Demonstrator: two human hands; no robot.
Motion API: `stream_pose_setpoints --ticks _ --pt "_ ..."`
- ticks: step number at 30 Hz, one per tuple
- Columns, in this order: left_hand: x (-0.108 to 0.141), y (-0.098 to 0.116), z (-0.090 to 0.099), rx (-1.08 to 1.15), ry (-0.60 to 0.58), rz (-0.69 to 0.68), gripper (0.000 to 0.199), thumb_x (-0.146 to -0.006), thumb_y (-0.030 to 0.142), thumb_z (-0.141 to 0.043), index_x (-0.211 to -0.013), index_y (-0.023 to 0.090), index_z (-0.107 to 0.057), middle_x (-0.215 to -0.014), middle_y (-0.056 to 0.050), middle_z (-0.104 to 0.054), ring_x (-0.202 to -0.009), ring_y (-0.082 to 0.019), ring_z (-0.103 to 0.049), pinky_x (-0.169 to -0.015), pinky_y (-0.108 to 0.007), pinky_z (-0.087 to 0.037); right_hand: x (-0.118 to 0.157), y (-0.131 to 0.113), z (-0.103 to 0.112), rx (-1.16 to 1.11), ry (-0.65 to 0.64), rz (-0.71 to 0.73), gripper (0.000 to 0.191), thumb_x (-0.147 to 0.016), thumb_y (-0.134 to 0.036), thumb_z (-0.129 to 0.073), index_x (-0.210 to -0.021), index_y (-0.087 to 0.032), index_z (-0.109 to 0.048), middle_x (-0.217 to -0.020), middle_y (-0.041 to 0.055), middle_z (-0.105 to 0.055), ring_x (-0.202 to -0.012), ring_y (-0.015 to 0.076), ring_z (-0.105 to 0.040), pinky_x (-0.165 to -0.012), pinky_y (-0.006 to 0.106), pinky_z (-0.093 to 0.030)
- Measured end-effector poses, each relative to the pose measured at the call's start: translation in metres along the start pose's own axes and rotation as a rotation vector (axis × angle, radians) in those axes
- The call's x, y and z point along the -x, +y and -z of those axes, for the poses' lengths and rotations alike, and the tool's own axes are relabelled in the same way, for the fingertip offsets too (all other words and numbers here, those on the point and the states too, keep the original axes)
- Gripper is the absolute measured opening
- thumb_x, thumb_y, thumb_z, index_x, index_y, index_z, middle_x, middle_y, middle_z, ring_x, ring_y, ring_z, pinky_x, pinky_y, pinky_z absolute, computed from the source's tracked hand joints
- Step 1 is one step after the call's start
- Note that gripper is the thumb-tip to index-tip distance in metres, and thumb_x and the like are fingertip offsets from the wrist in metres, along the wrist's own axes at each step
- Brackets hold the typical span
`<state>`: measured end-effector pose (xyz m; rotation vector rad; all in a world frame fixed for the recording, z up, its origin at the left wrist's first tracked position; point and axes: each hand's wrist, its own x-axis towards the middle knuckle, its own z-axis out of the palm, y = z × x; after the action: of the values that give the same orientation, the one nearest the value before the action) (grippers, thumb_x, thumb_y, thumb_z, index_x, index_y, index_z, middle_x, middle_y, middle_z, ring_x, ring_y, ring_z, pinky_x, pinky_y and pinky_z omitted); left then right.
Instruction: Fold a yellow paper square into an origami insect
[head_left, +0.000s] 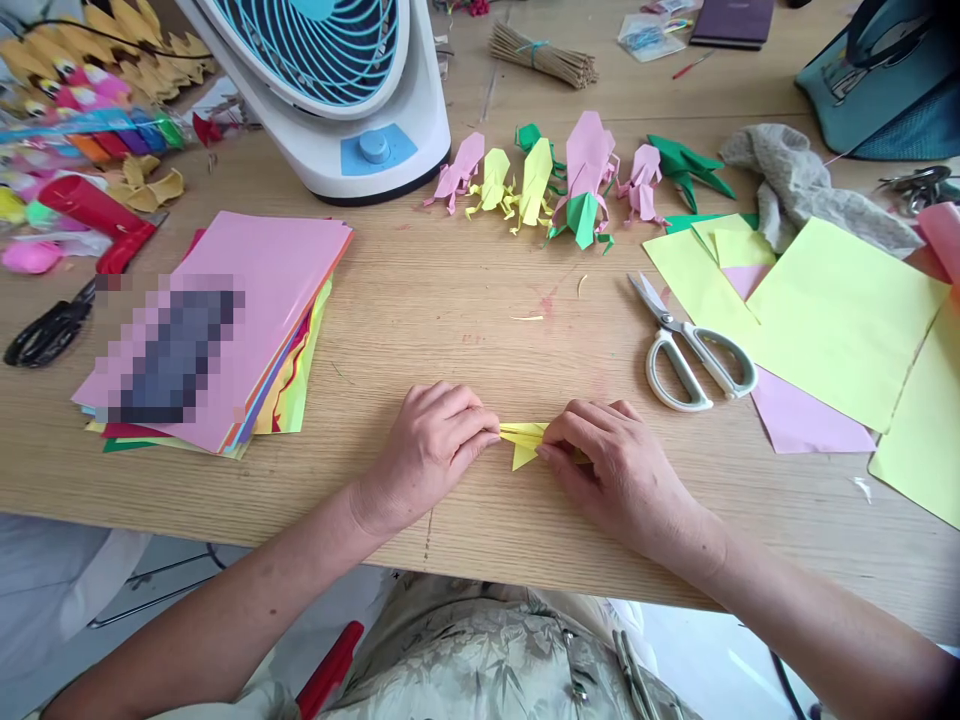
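Wearing leaf-patterned clothing (450,665) at the bottom centre. Pinching one folded yellow paper (523,436) just below the middle of the frame: clamping its left end between left hand (431,445) thumb and fingers, and its right end in the right hand (622,470), leaving a short span exposed. Working on a wooden table (450,330). Glimpsing pale floor (176,565) at lower left. Counting eight paper figures (590,150) at upper centre (three pink, two yellow, three green), one fan (330,120) at upper left, one paper stack (277,270) at left, one pair of white-handled scissors (670,322) at right.
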<state>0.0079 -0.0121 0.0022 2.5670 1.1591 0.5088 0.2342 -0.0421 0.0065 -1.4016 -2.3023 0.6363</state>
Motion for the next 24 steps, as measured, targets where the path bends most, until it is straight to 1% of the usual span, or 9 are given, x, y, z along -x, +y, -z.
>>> stream_pose_setpoints --ticks 4,9,13,16,19,24 --pt "0.0008 -0.0055 0.0022 0.012 0.003 0.024 0.013 -0.096 0.026 -0.054 -0.090 0.019 -0.062 -0.085 -0.002 -0.061 -0.086 -0.017 -0.054 -0.079 -0.033 -0.038 0.0003 0.0021 -0.0013 -0.014 0.008 -0.014 0.015 -0.095 -0.021 -0.051 -0.082 -0.018 -0.058 -0.079 0.0014 -0.060 -0.074 0.0158 -0.054 -0.072 0.032 -0.030" --pt "-0.0015 -0.0078 0.0054 0.033 -0.038 0.034 0.012 -0.096 0.023 -0.054 -0.087 0.018 -0.060 -0.085 -0.001 -0.059 -0.086 -0.017 -0.054 -0.078 -0.032 -0.038 -0.0007 0.0046 -0.0023 -0.034 0.027 -0.012 0.013 -0.094 -0.021 -0.053 -0.081 -0.019 -0.056 -0.077 0.0002 -0.058 -0.072 0.0151 -0.051 -0.070 0.032 -0.030" --pt "-0.0018 -0.0061 0.0065 0.071 -0.038 0.045 0.009 -0.095 0.020 -0.053 -0.089 0.019 -0.059 -0.087 -0.001 -0.060 -0.088 -0.017 -0.055 -0.080 -0.032 -0.038 -0.0014 0.0058 -0.0018 -0.057 0.029 0.001 0.013 -0.094 -0.019 -0.054 -0.081 -0.019 -0.056 -0.076 -0.0001 -0.058 -0.071 0.0147 -0.050 -0.070 0.031 -0.030" --pt "-0.0020 -0.0040 0.0051 0.088 -0.031 0.028 0.008 -0.095 0.019 -0.054 -0.092 0.020 -0.061 -0.088 -0.001 -0.060 -0.090 -0.017 -0.056 -0.082 -0.032 -0.038 -0.0013 0.0071 -0.0018 -0.067 0.028 0.014 0.012 -0.093 -0.020 -0.054 -0.081 -0.019 -0.056 -0.075 -0.0002 -0.058 -0.070 0.0144 -0.050 -0.069 0.031 -0.030" --pt "-0.0033 -0.0024 0.0034 0.101 -0.034 0.030 0.007 -0.094 0.018 -0.056 -0.089 0.019 -0.062 -0.087 -0.001 -0.060 -0.088 -0.016 -0.056 -0.081 -0.032 -0.038 -0.0014 0.0076 -0.0017 -0.074 0.028 0.021 0.012 -0.093 -0.020 -0.054 -0.081 -0.019 -0.056 -0.075 0.0000 -0.058 -0.071 0.0144 -0.051 -0.069 0.031 -0.030" --pt "-0.0063 0.0004 0.0040 0.135 -0.045 0.076 0.008 -0.091 0.014 -0.059 -0.085 0.018 -0.059 -0.085 0.000 -0.061 -0.087 -0.016 -0.057 -0.080 -0.031 -0.036 -0.0023 0.0064 -0.0003 -0.090 0.021 0.009 0.013 -0.093 -0.019 -0.054 -0.081 -0.019 -0.056 -0.074 -0.0002 -0.056 -0.071 0.0146 -0.050 -0.070 0.031 -0.031"
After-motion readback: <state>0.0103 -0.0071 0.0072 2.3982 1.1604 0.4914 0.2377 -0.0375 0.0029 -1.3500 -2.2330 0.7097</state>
